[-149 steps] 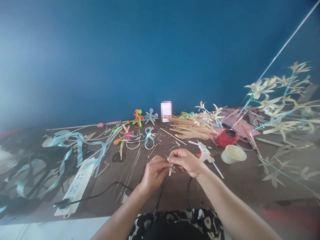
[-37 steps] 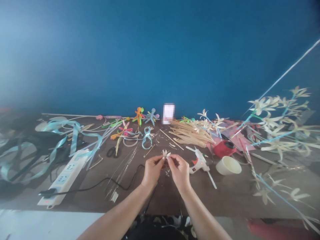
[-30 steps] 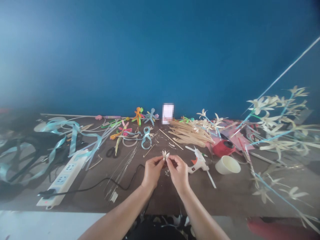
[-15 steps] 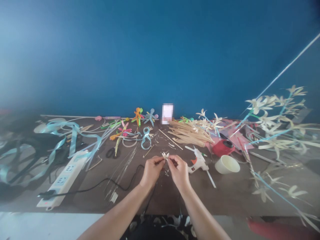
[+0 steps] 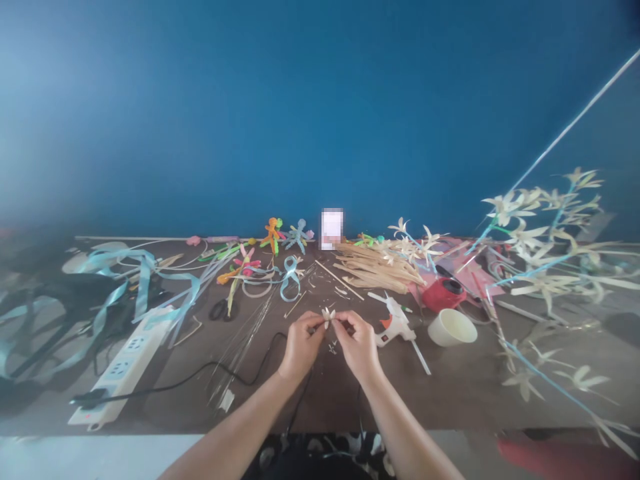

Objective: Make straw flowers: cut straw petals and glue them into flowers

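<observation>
A small cream flower (image 5: 328,314) of thin leaf strips is pinched between both of my hands over the middle of the brown table (image 5: 450,380). My left hand (image 5: 301,345) grips it from the left with thumb and fingers closed. My right hand (image 5: 358,344) pinches it from the right, fingers curled. A white glue gun (image 5: 395,321) lies just right of my right hand.
A cream cup (image 5: 452,327) and red pot (image 5: 443,294) sit at the right, by a pile of cream strips (image 5: 377,267). Branches of cream flowers (image 5: 545,253) reach in from the right. Scissors (image 5: 219,309), blue ribbon (image 5: 145,283), a power strip (image 5: 117,367) and its black cord (image 5: 210,373) lie left.
Five seconds ago the hands held the strips low and folded; now the flower stands up between the fingertips with its petals spread. Over the last second the hands hardly moved.
</observation>
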### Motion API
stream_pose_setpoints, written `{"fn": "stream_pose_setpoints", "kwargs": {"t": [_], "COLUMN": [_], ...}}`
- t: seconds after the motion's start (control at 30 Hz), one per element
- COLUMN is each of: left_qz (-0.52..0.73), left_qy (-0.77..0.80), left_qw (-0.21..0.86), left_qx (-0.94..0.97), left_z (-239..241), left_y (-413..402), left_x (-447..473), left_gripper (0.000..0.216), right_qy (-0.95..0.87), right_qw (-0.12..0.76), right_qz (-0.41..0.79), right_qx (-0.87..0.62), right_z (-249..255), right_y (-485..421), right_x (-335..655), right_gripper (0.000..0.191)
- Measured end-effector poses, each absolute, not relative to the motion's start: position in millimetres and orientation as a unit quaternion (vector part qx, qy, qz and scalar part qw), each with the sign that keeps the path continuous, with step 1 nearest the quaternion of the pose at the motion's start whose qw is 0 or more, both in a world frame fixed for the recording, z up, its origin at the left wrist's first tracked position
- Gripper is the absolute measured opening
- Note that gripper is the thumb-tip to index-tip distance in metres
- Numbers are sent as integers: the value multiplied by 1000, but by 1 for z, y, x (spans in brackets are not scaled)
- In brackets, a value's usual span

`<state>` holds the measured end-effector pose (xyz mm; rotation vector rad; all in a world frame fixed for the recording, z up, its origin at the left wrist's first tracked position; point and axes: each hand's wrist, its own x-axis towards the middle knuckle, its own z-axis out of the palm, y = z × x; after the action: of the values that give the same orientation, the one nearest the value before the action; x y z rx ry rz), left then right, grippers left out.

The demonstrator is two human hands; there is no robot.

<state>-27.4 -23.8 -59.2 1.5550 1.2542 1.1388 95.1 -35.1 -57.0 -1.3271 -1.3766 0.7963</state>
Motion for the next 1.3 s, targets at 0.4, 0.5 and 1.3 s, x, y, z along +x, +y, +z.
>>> {"fn": "stream_pose_setpoints", "kwargs": {"t": [0.4, 0.5, 1.3], "left_qz": [453, 448, 431], "left_qy": [496, 500, 521], "left_qw": [433, 427, 478], "left_qx": [601, 606, 561], "left_z": [-66, -67, -65], "left_y": [-21, -22, -17], "left_x": [-25, -25, -29], "left_gripper": [23, 22, 25], "right_qy": [-553, -554, -473], "right_qw": [529, 532, 502], "right_qz": [345, 344, 383], "right_qx": [-544, -541, -615], "right_z": [-59, -60, -69], "right_y": [-35, -35, -74], "right_x": [96, 95, 146], "right_gripper": [17, 18, 19]}}
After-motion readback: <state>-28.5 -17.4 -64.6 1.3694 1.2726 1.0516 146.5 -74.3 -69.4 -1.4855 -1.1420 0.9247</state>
